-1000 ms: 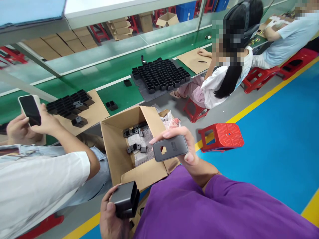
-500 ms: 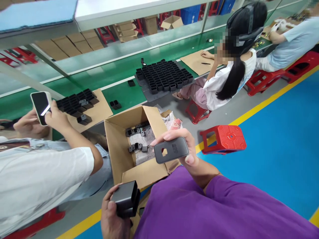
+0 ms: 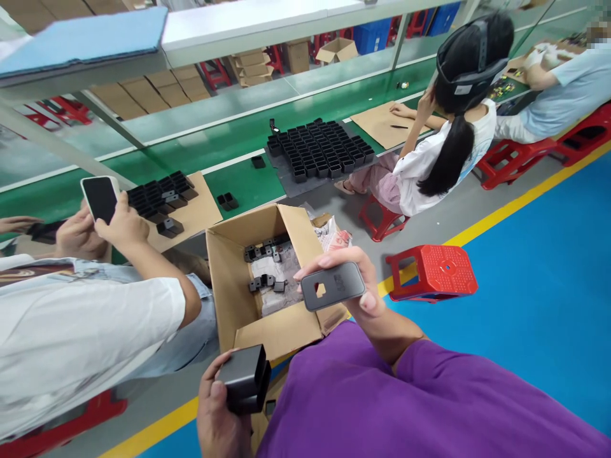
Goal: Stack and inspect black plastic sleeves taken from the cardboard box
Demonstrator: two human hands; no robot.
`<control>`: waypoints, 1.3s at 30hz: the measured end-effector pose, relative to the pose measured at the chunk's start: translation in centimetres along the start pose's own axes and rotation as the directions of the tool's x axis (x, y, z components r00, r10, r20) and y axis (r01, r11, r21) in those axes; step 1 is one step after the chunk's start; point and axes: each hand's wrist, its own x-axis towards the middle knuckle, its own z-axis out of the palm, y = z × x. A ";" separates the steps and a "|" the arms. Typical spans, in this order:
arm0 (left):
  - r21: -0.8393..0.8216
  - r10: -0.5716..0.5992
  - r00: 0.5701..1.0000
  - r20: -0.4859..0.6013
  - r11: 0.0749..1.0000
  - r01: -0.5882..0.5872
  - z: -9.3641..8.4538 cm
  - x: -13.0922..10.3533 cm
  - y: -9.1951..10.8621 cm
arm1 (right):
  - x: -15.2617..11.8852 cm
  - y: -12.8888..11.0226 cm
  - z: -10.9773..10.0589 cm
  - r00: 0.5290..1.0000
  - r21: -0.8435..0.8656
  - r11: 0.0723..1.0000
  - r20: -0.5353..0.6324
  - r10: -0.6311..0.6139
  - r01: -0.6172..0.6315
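In my left hand (image 3: 222, 413), low in the head view, are black plastic housings (image 3: 244, 375), apparently two, one against the other; the fingers are closed round them. My right hand (image 3: 370, 286) grips another black housing (image 3: 337, 286) by its edges, over the right side of an open carton. Its flat end faces me, showing a cutout and small markings too fine to read. Inside the cardboard box (image 3: 224, 280), several small black housings (image 3: 261, 282) lie on crumpled paper.
Rows of black housings (image 3: 324, 149) stand on the green bench (image 3: 248, 181). On the left, a co-worker in white (image 3: 95, 331) holds a phone (image 3: 101, 198). Another person (image 3: 458, 127) sits farther along the bench. A red stool (image 3: 434, 272) stands on the blue floor to the right.
The view has shifted slightly, so the surroundings appear a little farther right. Both hands keep their grips. The co-worker's phone appears farther right and more upright.
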 end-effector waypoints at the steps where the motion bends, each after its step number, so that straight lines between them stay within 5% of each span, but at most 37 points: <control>1: -0.004 -0.017 1.000 -0.006 1.000 0.017 0.1 -0.1 0.1 | 0.0 0.0 0.0 1.000 -0.009 1.000 -0.005 0.027 -0.027; 24: 0.002 0.010 0.999 -0.041 1.000 -0.010 0.3 -0.8 -0.1 | -0.4 0.3 -0.1 0.996 -0.012 0.996 0.009 0.089 -0.089; 30: -0.016 0.003 0.999 -0.044 1.000 -0.004 0.3 -0.5 -0.2 | -0.5 0.7 -0.5 0.999 0.015 0.999 0.017 -0.028 0.028; 34: -0.030 -0.018 0.999 -0.048 0.999 0.017 0.3 -0.1 -0.3 | -0.5 1.1 -0.8 1.000 -0.069 0.998 0.001 0.003 -0.003; 39: -0.042 -0.044 0.997 -0.068 0.998 0.041 0.6 -0.2 -0.1 | -0.4 1.6 -0.8 0.987 -0.031 0.987 0.053 -0.154 0.155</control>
